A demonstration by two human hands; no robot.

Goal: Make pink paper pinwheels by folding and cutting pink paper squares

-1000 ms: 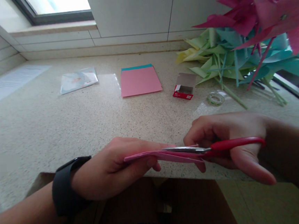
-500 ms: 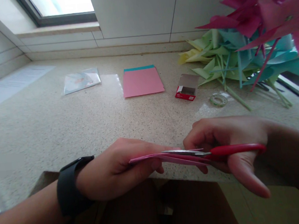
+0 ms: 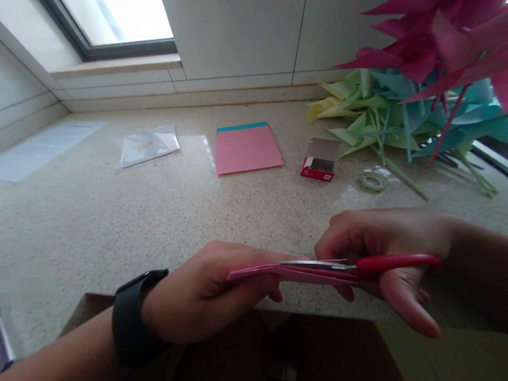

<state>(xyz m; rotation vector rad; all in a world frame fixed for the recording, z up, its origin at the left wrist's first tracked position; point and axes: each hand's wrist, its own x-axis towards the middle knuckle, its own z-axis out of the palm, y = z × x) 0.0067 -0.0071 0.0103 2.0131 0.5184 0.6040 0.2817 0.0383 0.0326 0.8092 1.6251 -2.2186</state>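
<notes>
Left hand (image 3: 209,292), black watch (image 3: 134,316) at the wrist, pinches the pink sheet (image 3: 261,273) edge-on, lower centre of frame — thumb over, fingers under. Right hand (image 3: 388,256) is curled through the red scissors (image 3: 362,265); blades lie flat along the sheet and look nearly shut, though the edge-on view makes this hard to tell.

Sheet judged light, thin and floppy, quick to crease or tear; it wants holding close beside the blades so it stays taut. Scissors are stiff, gripped by the loops.

Counter (image 3: 105,215) above carries a pink paper stack (image 3: 247,149), a small red box (image 3: 319,161) and a tape roll (image 3: 372,180); paper pinwheels (image 3: 407,106) fill upper right.

Against a second ago — both hands sit slightly lower in frame, the grips are unchanged, and the view has tipped up to show more wall.
</notes>
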